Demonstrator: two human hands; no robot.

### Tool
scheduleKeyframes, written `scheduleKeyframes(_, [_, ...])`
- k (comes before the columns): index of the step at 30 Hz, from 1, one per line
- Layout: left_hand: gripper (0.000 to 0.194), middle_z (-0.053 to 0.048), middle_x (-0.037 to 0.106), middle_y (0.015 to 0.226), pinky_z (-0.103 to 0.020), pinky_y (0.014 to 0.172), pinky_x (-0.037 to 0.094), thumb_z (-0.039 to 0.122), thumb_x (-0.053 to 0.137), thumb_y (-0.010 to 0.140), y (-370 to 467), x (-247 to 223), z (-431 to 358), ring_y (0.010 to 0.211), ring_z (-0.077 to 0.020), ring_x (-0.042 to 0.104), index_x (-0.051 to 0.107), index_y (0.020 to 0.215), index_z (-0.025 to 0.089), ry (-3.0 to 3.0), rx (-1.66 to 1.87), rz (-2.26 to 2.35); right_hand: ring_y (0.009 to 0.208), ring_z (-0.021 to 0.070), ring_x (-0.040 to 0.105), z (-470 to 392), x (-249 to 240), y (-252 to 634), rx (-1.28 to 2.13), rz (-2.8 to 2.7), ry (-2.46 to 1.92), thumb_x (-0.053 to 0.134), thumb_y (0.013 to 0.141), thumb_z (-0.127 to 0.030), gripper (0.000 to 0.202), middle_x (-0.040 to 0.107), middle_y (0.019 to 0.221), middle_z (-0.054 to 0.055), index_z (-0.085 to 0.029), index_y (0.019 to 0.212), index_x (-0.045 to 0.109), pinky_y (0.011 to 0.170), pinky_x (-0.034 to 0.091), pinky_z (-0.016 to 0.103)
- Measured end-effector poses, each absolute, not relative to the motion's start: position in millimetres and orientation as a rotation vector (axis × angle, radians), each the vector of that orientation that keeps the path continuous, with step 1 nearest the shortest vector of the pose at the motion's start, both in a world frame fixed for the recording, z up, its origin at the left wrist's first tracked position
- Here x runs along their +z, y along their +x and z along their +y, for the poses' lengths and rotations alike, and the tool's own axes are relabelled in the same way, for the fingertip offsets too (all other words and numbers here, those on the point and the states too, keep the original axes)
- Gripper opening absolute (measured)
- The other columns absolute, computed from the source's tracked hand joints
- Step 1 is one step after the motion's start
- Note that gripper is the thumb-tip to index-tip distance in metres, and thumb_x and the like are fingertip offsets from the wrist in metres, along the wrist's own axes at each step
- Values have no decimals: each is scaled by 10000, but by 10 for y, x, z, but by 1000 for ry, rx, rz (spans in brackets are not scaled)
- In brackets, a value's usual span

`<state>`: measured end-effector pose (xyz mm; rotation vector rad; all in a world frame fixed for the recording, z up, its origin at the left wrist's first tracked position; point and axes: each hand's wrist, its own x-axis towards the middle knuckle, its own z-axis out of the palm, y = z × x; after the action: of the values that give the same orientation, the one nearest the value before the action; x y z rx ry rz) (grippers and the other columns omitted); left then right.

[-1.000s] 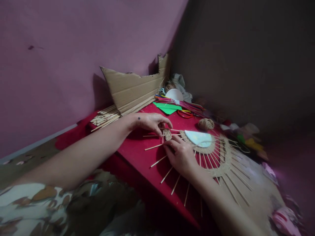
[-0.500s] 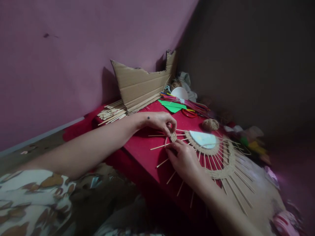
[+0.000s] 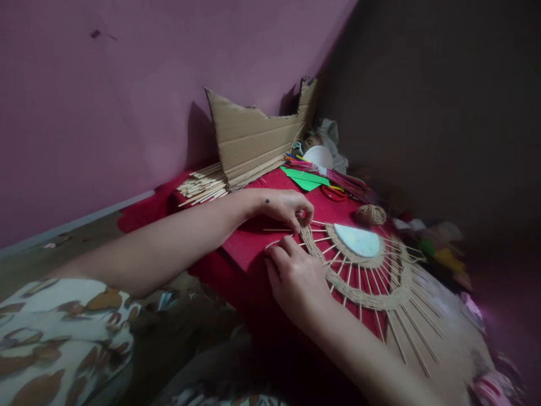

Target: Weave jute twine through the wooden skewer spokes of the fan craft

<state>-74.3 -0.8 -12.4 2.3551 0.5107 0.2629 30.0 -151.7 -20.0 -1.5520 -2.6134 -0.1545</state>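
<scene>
A fan-shaped weaving of thin wooden sticks and jute twine lies on the red-covered table (image 3: 249,248). Its half-round centre panel (image 3: 357,241) is pale blue, edged with twine. Farther out, a woven twine band (image 3: 355,294) arcs across the spread sticks. My left hand (image 3: 293,208) pinches the band's left end between thumb and fingers. Just below it, my right hand (image 3: 296,276) has its fingers curled closed by the stick tips, with a thin strand of twine (image 3: 274,243) at them. The right hand covers some outer stick ends.
A torn cardboard sheet (image 3: 257,132) stands behind a bundle of loose sticks (image 3: 205,183). Green paper (image 3: 305,178), red-handled scissors (image 3: 333,193), coloured pipe cleaners and a twine ball (image 3: 371,214) lie toward the back. A brown board (image 3: 448,338) is under the weaving's right side.
My right hand has moved left and down from the band, uncovering more of its left part. My left hand keeps its pinch at the band's end. The view has shifted slightly.
</scene>
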Motion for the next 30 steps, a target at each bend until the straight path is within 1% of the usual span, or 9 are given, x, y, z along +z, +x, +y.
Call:
scheduleKeyframes(3, [201,5,602,777,-218,624,369,169,684,685,-742,-97,-34,735,-125,540,673,885,151,2359,260,529,672,188,559,-1490,-179,263,-339,-2767,-1469,429,895,-149,191,605,848,90,-178,838,609,486,343,281])
scheduleKeyframes(8, [180,20,598,747,-202,618,359,159,699,667,-735,-102,-34,713,-113,523,670,845,158,2329,281,524,668,212,559,-1422,-38,261,-529,-3102,-1035,343,903,-83,232,575,796,102,-160,866,557,460,335,296])
scheduleKeyframes(13, [191,9,611,761,-215,599,358,203,705,678,-739,-168,20,682,-114,512,671,861,159,2318,311,462,588,189,540,-1361,-11,267,-658,-3182,-948,311,896,-51,245,556,730,98,-156,865,530,428,297,283])
scheduleKeyframes(16, [192,7,609,761,-222,598,354,215,708,673,-739,-206,58,687,-122,514,683,858,168,2327,335,434,586,182,538,-1367,-38,303,-725,-3151,-930,325,899,-65,223,560,740,90,-159,905,527,433,308,281])
scheduleKeyframes(20, [191,3,608,762,-234,632,354,184,695,669,-730,-219,74,711,-130,512,694,860,174,2325,327,458,654,185,556,-1388,-36,417,-768,-3149,-763,344,919,-105,220,589,840,90,-166,1006,537,484,361,297])
scheduleKeyframes(22, [196,1,607,757,-239,631,350,178,689,672,-725,-215,72,710,-132,506,694,868,173,2326,315,481,673,178,555,-1373,-32,492,-771,-3146,-680,333,935,-123,230,601,885,93,-173,957,557,515,377,310])
scheduleKeyframes(25, [203,0,609,757,-242,637,350,185,690,675,-725,-209,71,714,-133,506,692,877,171,2327,303,481,639,152,536,-1326,-30,596,-750,-3126,-592,309,952,-137,287,615,915,88,-179,862,579,525,365,316])
scheduleKeyframes(28, [217,-5,621,777,-242,653,358,173,687,669,-731,-198,68,722,-133,514,693,886,164,2330,295,462,595,131,513,-1285,-14,691,-703,-3069,-618,319,942,-118,311,627,873,72,-175,814,597,520,344,309])
scheduleKeyframes(30, [225,-8,622,778,-242,654,361,166,682,669,-736,-185,58,728,-135,518,691,894,153,2341,297,458,577,127,500,-1280,3,772,-634,-3017,-670,343,912,-84,302,619,792,53,-171,770,595,513,331,299])
